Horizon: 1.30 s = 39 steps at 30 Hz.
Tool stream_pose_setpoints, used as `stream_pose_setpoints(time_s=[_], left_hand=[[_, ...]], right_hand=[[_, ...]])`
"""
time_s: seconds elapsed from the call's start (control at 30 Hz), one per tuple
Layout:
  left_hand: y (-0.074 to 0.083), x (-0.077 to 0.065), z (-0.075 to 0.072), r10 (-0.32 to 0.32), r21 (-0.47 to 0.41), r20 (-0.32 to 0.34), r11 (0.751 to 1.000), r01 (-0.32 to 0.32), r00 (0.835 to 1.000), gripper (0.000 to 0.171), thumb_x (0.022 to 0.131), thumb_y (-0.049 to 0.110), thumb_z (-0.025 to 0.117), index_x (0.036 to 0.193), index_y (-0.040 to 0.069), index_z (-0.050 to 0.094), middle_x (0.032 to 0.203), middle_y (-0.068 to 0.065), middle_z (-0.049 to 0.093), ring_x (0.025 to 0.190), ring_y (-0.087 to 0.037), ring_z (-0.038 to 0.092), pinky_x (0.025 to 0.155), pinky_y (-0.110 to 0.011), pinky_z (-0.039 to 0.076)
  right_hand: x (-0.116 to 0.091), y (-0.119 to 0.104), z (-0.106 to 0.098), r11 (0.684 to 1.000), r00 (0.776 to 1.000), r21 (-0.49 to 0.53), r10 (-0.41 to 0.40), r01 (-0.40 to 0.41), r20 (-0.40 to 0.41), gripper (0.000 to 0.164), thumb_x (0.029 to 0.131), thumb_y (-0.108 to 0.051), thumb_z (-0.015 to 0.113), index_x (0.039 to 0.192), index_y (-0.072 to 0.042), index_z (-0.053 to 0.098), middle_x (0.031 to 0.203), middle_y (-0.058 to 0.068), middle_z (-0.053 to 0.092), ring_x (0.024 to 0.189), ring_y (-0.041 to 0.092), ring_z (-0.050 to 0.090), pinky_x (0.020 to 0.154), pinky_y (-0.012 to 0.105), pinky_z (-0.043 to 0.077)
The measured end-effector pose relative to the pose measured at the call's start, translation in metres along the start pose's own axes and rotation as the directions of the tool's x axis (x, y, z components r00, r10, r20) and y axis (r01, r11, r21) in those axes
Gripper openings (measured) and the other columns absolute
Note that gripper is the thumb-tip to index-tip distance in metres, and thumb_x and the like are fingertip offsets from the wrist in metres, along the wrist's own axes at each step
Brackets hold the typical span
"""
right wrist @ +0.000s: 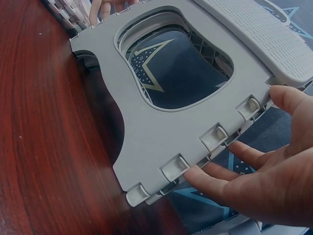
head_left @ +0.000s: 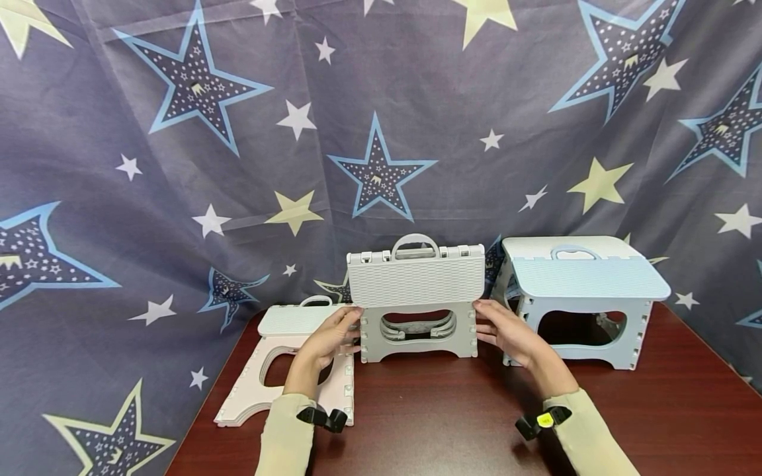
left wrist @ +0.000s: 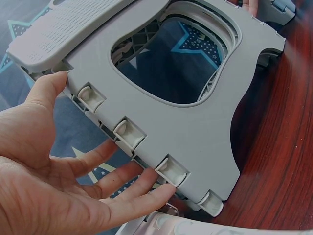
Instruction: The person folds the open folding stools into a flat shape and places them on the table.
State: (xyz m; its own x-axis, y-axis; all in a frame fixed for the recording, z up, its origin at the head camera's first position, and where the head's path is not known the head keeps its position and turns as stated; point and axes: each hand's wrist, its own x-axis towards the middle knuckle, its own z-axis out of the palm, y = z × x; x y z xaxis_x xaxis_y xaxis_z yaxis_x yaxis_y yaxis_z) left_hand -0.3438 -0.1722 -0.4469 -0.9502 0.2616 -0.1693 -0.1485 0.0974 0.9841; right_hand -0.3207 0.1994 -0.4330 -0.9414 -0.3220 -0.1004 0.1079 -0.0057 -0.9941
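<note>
A grey folding step stool (head_left: 417, 274) stands upright with its legs drawn close together, its textured seat panel folded down in front and its loop handle on top. My left hand (head_left: 335, 334) touches the stool's left side; in the left wrist view the thumb (left wrist: 49, 88) meets the corner below the seat and the extended fingertips lie along the hinged edge. My right hand (head_left: 506, 330) touches the right side likewise, its thumb (right wrist: 288, 98) near the seat in the right wrist view. Some fingertips are hidden behind the edges.
A pale pink and white folded stool (head_left: 297, 360) lies at the left, partly behind my left forearm. At the right stands a light blue stool (head_left: 589, 284), unfolded. Behind the dark red wooden table (head_left: 428, 416) hangs a star-patterned cloth (head_left: 440, 86).
</note>
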Motion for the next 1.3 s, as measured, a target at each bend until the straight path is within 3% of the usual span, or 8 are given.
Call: stream_pose_setpoints(time_s=[0.63,0.9,1.3], left_hand=[[0.0003,-0.0010,0.0006,-0.010,0.008,-0.020,1.000,0.010,1.000,0.052,0.105,0.035,0.051,0.144,0.001,0.041,0.143,-0.029,0.044,0.136,-0.049,0.047,0.101,-0.054,0.054],[0.0016,-0.0016,0.0008,-0.019,0.012,-0.039,1.000,0.019,0.999,0.048,0.105,0.036,0.052,0.139,0.002,0.045,0.132,-0.021,0.047,0.128,-0.042,0.053,0.099,-0.052,0.056],[0.0015,-0.0005,0.0006,-0.029,0.014,-0.055,0.999,0.030,0.998,0.047,0.106,0.038,0.052,0.136,0.002,0.047,0.129,-0.020,0.048,0.126,-0.040,0.055,0.101,-0.053,0.055]], right_hand=[[-0.0015,-0.0007,0.0003,1.000,1.000,-0.002,0.000,0.000,-0.015,0.050,0.111,-0.036,0.040,0.142,0.002,0.030,0.124,0.002,0.051,0.108,0.011,0.060,0.101,0.027,0.051],[-0.0014,-0.0011,0.0011,1.000,1.000,0.001,0.004,-0.004,-0.023,0.049,0.110,-0.036,0.041,0.141,0.001,0.031,0.125,0.005,0.050,0.107,0.011,0.059,0.100,0.026,0.051],[0.0000,-0.0001,0.0012,1.000,1.000,-0.005,0.010,-0.010,-0.027,0.049,0.110,-0.038,0.042,0.140,0.000,0.032,0.126,0.006,0.048,0.107,0.013,0.058,0.101,0.027,0.050]])
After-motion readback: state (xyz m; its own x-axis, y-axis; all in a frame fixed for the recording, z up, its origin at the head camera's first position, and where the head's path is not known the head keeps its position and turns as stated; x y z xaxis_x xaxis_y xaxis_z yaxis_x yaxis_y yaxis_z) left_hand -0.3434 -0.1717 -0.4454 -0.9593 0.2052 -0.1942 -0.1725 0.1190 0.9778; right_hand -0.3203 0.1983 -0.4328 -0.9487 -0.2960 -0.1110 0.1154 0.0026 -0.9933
